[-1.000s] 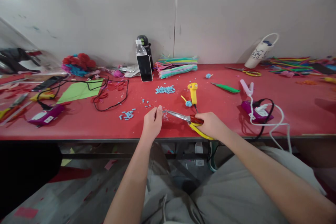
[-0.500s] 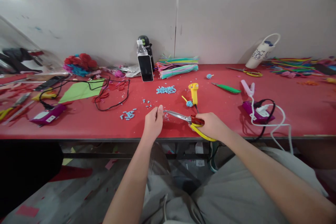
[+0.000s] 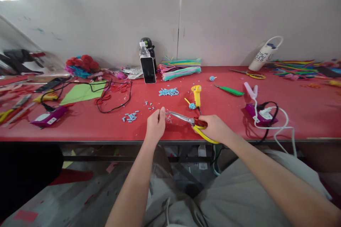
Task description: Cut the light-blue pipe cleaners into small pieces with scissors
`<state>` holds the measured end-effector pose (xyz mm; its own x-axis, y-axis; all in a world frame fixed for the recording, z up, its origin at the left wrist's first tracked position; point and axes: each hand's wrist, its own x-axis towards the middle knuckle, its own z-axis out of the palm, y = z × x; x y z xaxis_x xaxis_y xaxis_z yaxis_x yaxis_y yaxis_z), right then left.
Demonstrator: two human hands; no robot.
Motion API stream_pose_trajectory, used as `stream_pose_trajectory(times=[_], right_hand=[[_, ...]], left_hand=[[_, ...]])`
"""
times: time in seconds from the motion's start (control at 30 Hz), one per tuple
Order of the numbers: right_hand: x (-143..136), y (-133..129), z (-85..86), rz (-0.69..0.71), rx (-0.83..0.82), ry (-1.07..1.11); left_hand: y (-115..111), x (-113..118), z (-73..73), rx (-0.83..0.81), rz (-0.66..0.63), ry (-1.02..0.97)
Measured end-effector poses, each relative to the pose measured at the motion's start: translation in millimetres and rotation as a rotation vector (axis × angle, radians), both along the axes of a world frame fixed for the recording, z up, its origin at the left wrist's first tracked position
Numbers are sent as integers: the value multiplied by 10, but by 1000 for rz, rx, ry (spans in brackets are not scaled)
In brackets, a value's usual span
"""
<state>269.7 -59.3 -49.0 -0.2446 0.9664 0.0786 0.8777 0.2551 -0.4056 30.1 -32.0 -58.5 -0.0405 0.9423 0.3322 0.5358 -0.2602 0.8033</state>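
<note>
My right hand (image 3: pixel 211 127) is closed around the red and yellow handles of a pair of scissors (image 3: pixel 182 117), whose blades point left. At the blade tips my left hand (image 3: pixel 156 123) pinches something too small to make out. Left of it lies a loose group of short blue pieces (image 3: pixel 130 116), with a few more blue bits (image 3: pixel 149 105) behind. A larger pile of blue pieces (image 3: pixel 168 92) is farther back. Beyond the scissors, a yellow glue gun (image 3: pixel 196 95) stands beside a small blue cluster (image 3: pixel 192 106) on a yellow stem.
Pipe cleaners (image 3: pixel 181 72) lie by the partition, beside a propped phone (image 3: pixel 148 70) and bottles. On the right are a green-handled tool (image 3: pixel 231 90), other scissors (image 3: pixel 255 75), a white tumbler (image 3: pixel 262 56) and a purple power strip (image 3: pixel 259 115) with cables. Green paper (image 3: pixel 82 92) lies left.
Both hands and the scissors keep nearly the same place. The blades look slightly more open at the tips; the whole view has shifted a little.
</note>
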Motion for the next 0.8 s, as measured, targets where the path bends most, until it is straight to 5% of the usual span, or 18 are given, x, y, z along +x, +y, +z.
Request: stream_pose_trajectory(times=[0.8], right_hand=[[-14,-3,0,-23,-11,21]], left_hand=[[8,-1,-22,-22,-17,-38]])
